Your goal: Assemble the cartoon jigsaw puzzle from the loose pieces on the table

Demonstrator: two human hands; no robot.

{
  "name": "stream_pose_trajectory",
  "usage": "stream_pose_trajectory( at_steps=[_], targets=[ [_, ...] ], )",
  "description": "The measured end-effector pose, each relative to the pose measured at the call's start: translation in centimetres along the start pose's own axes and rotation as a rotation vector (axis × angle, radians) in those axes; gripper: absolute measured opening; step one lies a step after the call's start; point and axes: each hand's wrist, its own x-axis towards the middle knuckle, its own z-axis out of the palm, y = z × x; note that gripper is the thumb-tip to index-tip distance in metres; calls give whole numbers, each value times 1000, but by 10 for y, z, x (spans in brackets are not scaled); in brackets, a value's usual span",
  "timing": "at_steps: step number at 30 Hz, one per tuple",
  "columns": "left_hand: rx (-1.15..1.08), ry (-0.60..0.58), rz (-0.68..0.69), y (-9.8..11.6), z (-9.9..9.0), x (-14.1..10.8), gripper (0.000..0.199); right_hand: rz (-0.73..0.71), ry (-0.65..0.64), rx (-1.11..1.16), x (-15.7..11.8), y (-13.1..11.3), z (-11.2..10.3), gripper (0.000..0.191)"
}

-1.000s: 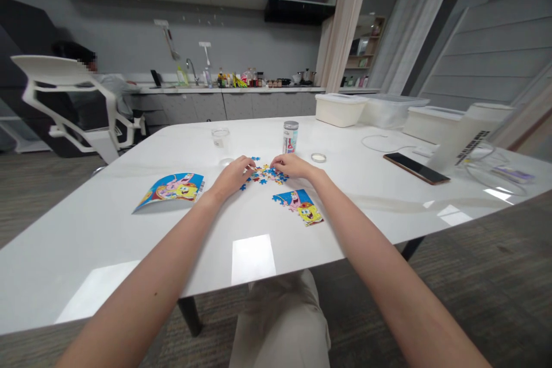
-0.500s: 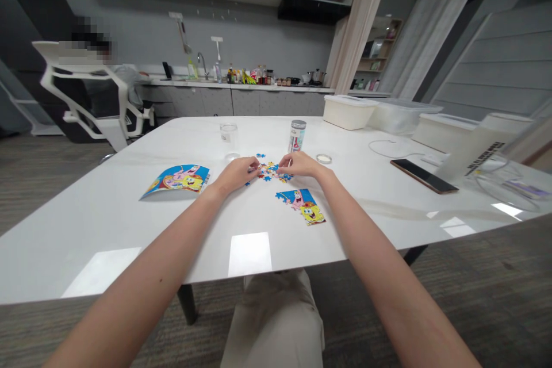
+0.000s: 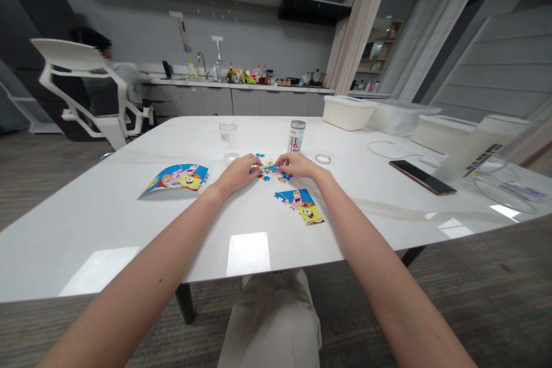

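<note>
Just beyond the joined section (image 3: pixel 304 205), which has not grown, the left hand (image 3: pixel 238 175) and right hand (image 3: pixel 298 164) still curl over loose puzzle pieces (image 3: pixel 269 170), whether gripping any cannot be told.

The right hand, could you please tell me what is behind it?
Behind the right hand stands a silver-lidded canister; the hand covers its lower end, so its base cannot be seen.

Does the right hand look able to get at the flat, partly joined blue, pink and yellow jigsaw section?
Probably yes: the jigsaw section lies close to the right hand on the glossy white tabletop, with nothing visible standing between them.
</note>
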Motion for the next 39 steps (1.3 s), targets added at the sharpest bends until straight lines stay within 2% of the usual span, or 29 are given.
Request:
stream_pose_trajectory(
  at_steps=[8,14,22,26,32,39],
  targets=[
    [94,-71,121,15,-2,3,20,-50,84,34,0,-3,3,28],
    [122,-36,96,26,1,6,20,-65,83,318,4,-5,9,26],
    [130,-41,64,25,-4,7,18,-80,24,580,6,-7,12,27],
    [57,-21,80,24,-2,7,18,-75,-7,662,6,-5,8,29],
    [-238,38,22,25,6,7,18,-29,-99,755,5,-1,9,28],
    [-354,93,-111,26,-6,8,16,-46,-136,843,4,-8,12,32]
  ],
)
